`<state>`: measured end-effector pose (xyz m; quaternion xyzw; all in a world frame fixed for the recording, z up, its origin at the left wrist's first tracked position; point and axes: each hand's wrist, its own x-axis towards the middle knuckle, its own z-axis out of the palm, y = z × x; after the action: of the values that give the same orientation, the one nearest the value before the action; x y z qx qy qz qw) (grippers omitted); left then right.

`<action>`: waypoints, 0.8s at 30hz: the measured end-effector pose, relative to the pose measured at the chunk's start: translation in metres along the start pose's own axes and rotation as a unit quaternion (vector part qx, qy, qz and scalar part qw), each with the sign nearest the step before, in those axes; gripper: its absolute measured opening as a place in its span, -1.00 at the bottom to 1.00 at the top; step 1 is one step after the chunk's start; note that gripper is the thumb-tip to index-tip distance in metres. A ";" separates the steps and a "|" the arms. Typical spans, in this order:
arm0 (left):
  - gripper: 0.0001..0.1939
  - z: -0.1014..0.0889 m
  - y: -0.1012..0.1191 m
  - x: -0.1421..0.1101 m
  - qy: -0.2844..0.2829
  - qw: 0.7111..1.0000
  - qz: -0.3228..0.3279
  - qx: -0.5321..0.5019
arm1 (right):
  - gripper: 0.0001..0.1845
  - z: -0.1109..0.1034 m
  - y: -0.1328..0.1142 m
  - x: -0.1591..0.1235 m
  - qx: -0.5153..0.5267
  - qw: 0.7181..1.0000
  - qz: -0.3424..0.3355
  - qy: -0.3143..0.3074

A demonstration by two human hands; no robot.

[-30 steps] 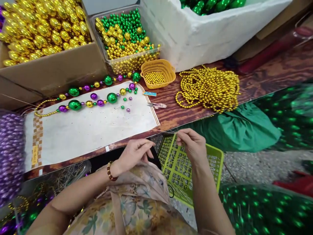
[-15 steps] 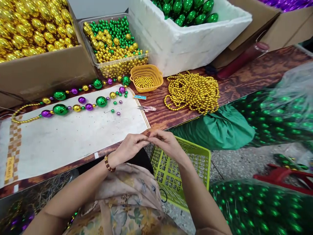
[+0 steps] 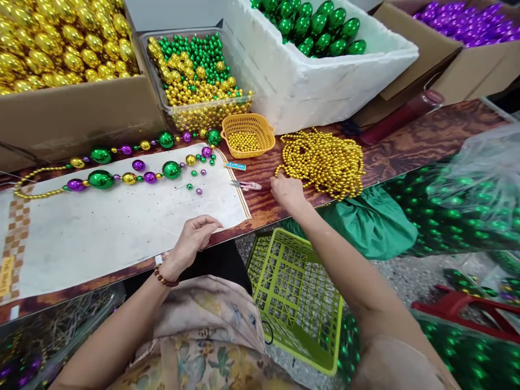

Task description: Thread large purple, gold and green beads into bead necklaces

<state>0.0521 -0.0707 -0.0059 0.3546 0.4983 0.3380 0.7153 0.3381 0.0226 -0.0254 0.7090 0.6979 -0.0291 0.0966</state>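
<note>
My left hand is over the front edge of the white cloth, thumb and forefinger pinched together on what looks like a thin, faint thread. My right hand is at the left side of a heap of gold bead strands, with curled fingers covering part of a loop; what they grip is hidden. Just left of it lie small thread snips. A beaded necklace of green, purple and gold beads stretches over the cloth, near a loose purple bead and several small loose beads.
Behind the cloth stand an orange basket of gold beads, a clear bin of beads, a white foam box and a cardboard box. A dark red bottle lies right. Below is a green crate.
My hands came together at the table edge, then parted. The right moved up and right to the gold strands; the left moved down and left. The view also shifted.
</note>
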 end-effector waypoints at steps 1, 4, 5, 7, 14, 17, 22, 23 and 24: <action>-0.67 -0.001 0.001 0.001 0.007 1.000 0.006 -0.008 | -0.58 0.002 -0.002 0.003 0.001 1.000 -0.006 0.001; -0.68 -0.005 0.005 0.004 0.023 0.999 0.023 -0.030 | -0.58 0.008 -0.001 0.006 0.002 1.000 -0.012 0.006; -0.70 -0.008 0.006 0.006 0.029 0.998 0.033 -0.035 | -0.60 0.010 0.001 0.006 0.002 1.000 -0.009 0.008; -0.73 -0.013 0.007 0.009 0.040 0.996 0.063 -0.044 | -0.65 0.014 0.008 0.004 0.023 0.999 0.009 0.022; -0.71 -0.021 0.010 0.013 0.046 0.995 0.063 -0.069 | -0.86 0.021 0.029 -0.004 0.402 0.903 0.093 0.118; -0.70 -0.020 0.012 0.010 0.060 0.993 0.055 -0.081 | -0.87 0.020 0.030 -0.006 0.455 0.879 0.087 0.110; -0.69 -0.020 0.017 0.009 0.071 0.990 0.069 -0.103 | -0.90 0.007 0.033 -0.008 0.534 0.829 0.085 0.145; -0.69 -0.021 0.019 0.009 0.071 0.989 0.073 -0.108 | -0.90 0.000 0.035 -0.009 0.557 0.810 0.083 0.162; -0.69 -0.023 0.020 0.010 0.071 0.988 0.078 -0.114 | -0.89 -0.008 0.037 -0.010 0.583 0.788 0.079 0.183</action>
<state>0.0306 -0.0482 0.0007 0.2840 0.4770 0.4715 0.6852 0.3741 0.0137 -0.0122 0.6756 0.4941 -0.2921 -0.4626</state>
